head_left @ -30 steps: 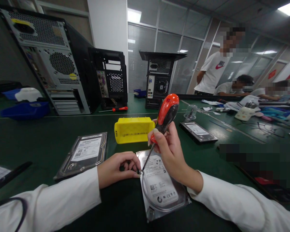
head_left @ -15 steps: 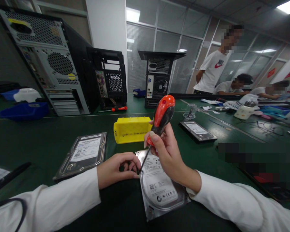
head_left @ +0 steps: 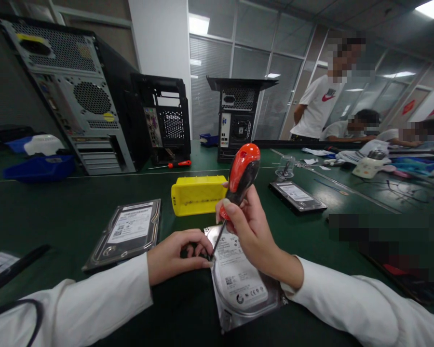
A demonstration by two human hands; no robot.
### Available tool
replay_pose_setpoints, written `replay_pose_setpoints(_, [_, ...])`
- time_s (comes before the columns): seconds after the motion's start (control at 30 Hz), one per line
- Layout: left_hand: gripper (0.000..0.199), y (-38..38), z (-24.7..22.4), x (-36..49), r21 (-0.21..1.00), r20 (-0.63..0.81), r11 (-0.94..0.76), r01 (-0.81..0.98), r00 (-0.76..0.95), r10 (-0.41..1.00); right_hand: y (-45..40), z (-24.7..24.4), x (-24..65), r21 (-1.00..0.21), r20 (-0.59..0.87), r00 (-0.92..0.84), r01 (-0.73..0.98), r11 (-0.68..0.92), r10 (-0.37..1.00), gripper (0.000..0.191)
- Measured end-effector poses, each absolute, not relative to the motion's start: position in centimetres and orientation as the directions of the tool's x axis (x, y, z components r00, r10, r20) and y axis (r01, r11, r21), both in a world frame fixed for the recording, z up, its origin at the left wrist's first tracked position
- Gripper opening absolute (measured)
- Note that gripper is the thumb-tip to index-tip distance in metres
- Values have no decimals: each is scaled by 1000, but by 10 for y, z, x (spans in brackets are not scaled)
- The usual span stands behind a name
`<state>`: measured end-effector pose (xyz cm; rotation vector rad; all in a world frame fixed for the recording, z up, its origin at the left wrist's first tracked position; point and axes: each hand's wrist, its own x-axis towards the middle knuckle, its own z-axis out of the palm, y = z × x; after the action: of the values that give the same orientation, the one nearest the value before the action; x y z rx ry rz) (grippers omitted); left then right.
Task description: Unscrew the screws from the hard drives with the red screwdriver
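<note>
A hard drive point(head_left: 238, 284) lies label up on the green table in front of me. My right hand point(head_left: 251, 226) is closed round the red and black handle of a screwdriver point(head_left: 244, 168), which leans to the right. Its thin shaft runs down to the drive's left edge, where the tip meets a screw spot hidden by fingers. There my left hand point(head_left: 183, 255) is closed, thumb and fingertips pinched close around the tip and touching the drive's edge. Whatever lies between those fingertips is too small to make out.
Another hard drive point(head_left: 130, 229) lies to the left, a third point(head_left: 298, 196) to the right. A yellow bin point(head_left: 198, 195) stands behind the drive I work on. Computer cases point(head_left: 94, 96) line the back, with a second screwdriver point(head_left: 179, 164) before them. Other people are farther off at right.
Almost nothing differs. The screwdriver handle has turned slightly in my right hand and the view has shifted a little; my left hand keeps its place at the drive's edge.
</note>
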<state>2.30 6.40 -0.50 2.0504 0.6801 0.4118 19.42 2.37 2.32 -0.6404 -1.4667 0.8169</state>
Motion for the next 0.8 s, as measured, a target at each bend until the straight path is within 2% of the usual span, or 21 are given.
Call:
replay_pose_setpoints(0.17, [21, 58, -10, 30, 787, 168, -511, 346, 678, 716, 25, 29, 193, -808, 589, -131, -69, 585, 797, 25])
replay_pose_setpoints(0.33, [24, 57, -12, 32, 801, 198, -506, 321, 655, 729, 26, 44, 197, -779, 593, -204, 101, 619, 779, 28])
replay_pose_setpoints(0.47, [24, 58, -12, 32, 827, 168, -470, 309, 662, 730, 24, 68, 195, -742, 643, -262, 19, 670, 719, 63])
replay_pose_setpoints(0.53, [24, 58, -13, 32, 834, 155, -457, 310, 663, 732, 25, 81, 192, -748, 640, -295, -30, 663, 709, 69])
replay_pose_setpoints(0.67, [25, 59, -16, 30, 827, 138, -457, 327, 670, 730, 34, 105, 188, -847, 506, -456, -101, 523, 732, 29])
replay_pose_setpoints(0.8, [26, 62, -16, 28, 822, 136, -476, 312, 705, 696, 46, 117, 189, -906, 414, -578, -188, 379, 703, 13])
